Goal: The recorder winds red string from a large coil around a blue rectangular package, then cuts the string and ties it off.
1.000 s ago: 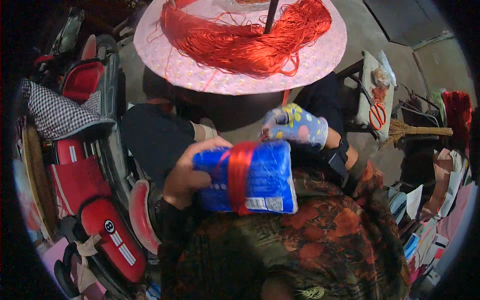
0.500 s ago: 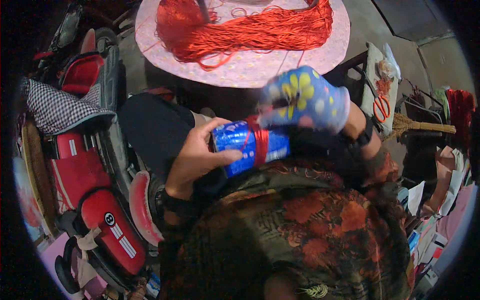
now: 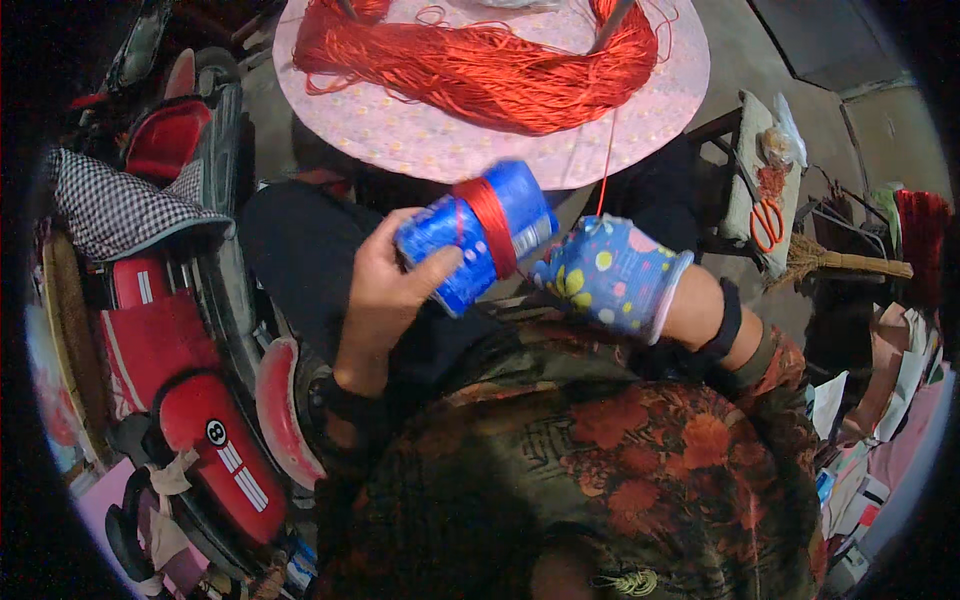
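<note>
My bare left hand (image 3: 385, 300) grips the left end of a blue, box-like package (image 3: 528, 200), thumb across its front. A band of red cord (image 3: 488, 225) is wound around the middle of the package, which tilts with its right end up. My right hand (image 3: 615, 280), in a blue patterned glove, is closed just right of and below the package. A taut single strand of red cord (image 3: 607, 165) drops from the table's edge into this glove. Beyond my hands, a large loose skein of red cord (image 3: 480, 78) lies on the round pink table (image 3: 430, 135).
Rods (image 3: 612, 28) stand within the skein. On the right, orange-handled scissors (image 3: 767, 224) lie on a small bench (image 3: 752, 130), with a straw broom (image 3: 840, 260) beside it. A red ride-on vehicle (image 3: 215, 440) and a checked cloth (image 3: 125, 200) are at the left.
My right hand has swung from above the package down to its lower right side, drawing the strand along. My left hand has tilted the package's right end upward. The view has shifted slightly.
</note>
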{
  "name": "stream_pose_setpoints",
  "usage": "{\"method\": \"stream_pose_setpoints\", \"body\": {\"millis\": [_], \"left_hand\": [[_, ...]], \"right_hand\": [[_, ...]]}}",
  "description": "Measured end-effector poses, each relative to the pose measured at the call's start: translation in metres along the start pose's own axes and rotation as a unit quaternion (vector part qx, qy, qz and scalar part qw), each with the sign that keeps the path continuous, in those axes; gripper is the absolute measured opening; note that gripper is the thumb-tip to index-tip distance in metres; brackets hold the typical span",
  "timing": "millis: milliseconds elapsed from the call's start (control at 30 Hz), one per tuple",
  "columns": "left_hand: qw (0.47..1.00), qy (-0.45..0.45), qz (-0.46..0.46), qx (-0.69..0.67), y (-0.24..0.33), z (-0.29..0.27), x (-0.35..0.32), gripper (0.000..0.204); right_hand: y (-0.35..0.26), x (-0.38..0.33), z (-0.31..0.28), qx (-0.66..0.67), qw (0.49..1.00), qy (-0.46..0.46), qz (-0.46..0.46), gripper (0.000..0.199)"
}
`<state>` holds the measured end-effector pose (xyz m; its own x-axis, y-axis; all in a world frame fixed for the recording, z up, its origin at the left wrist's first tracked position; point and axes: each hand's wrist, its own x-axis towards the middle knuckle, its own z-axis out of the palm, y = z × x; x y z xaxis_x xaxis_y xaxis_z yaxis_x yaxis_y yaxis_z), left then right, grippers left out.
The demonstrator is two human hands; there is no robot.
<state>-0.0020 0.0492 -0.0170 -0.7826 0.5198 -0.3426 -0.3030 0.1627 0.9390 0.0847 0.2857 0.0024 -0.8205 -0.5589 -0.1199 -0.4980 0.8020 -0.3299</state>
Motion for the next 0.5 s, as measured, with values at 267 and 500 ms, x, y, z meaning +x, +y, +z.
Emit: {"method": "stream_pose_setpoints", "body": {"millis": [267, 500], "left_hand": [[0.962, -0.251, -0.088, -0.061, 0.022, 0.001, -0.007, 0.059], [0.947, -0.104, 0.005, -0.305, -0.002, -0.020, -0.011, 0.072]], "right_hand": [[0.055, 0.026, -0.010, 0.540, 0.837, 0.076, 0.045, 0.016], [0.086, -0.004, 0.059, 0.483, 0.826, 0.194, 0.216, 0.027]]}}
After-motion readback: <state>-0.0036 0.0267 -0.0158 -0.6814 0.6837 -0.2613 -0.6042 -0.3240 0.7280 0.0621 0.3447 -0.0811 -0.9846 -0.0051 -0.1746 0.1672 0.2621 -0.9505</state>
